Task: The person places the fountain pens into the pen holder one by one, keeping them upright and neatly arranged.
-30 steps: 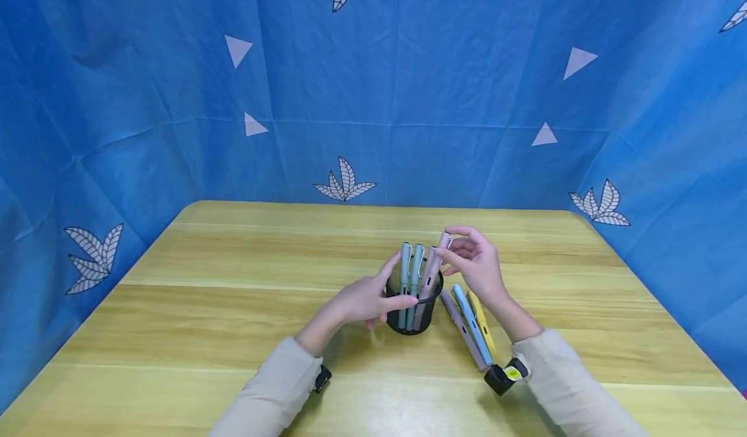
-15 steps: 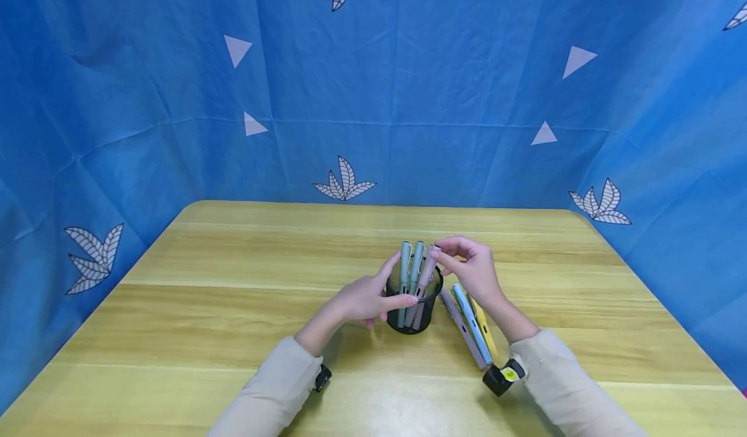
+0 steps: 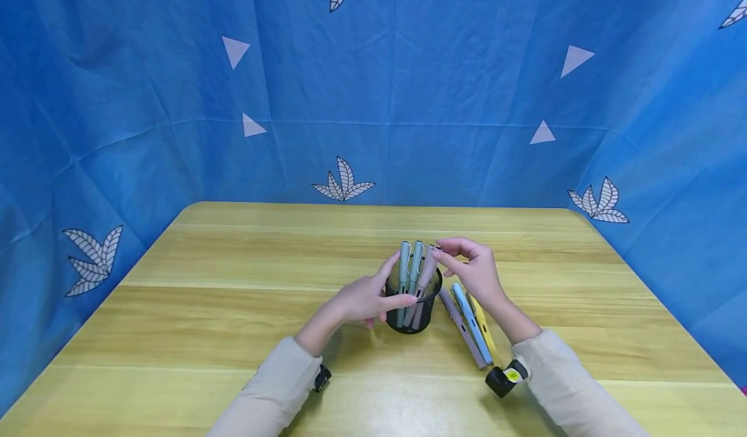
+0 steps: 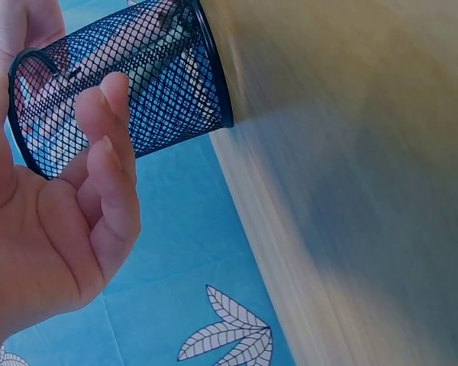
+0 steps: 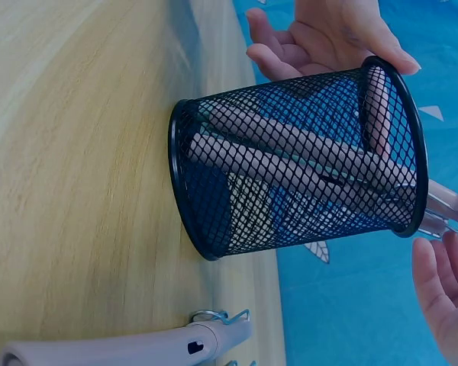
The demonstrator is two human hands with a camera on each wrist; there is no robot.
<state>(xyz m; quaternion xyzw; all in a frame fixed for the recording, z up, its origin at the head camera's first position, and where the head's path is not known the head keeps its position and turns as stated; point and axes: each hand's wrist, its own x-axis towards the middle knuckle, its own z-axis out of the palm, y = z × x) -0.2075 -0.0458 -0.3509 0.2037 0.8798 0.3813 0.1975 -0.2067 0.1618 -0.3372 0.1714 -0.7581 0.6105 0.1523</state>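
Note:
A black mesh pen holder point(image 3: 425, 317) stands upright on the table. My left hand point(image 3: 363, 299) holds it from the left, thumb on the near rim, index finger at the back; in the left wrist view the other fingers bend beside the mesh. Two grey-green pens point(image 3: 404, 265) stand inside with two pale pink-purple pens point(image 5: 443, 202), which lean to the right. My right hand point(image 3: 475, 271) pinches at the caps of the pink-purple pens, thumb in front and index behind. Through the mesh in the right wrist view, their lower ends sit near the holder's bottom.
To the right of the holder lie a purple pen point(image 3: 463, 333), a light blue pen point(image 3: 474, 327) and a yellow pen point(image 3: 484, 333), side by side beneath my right forearm. Blue patterned cloth point(image 3: 385, 87) hangs behind the wooden table point(image 3: 262, 249).
My right hand has moved down and left, lowering a pink-purple pen into the holder beside the other. Over the last half second little has moved. The left hand stays on the holder.

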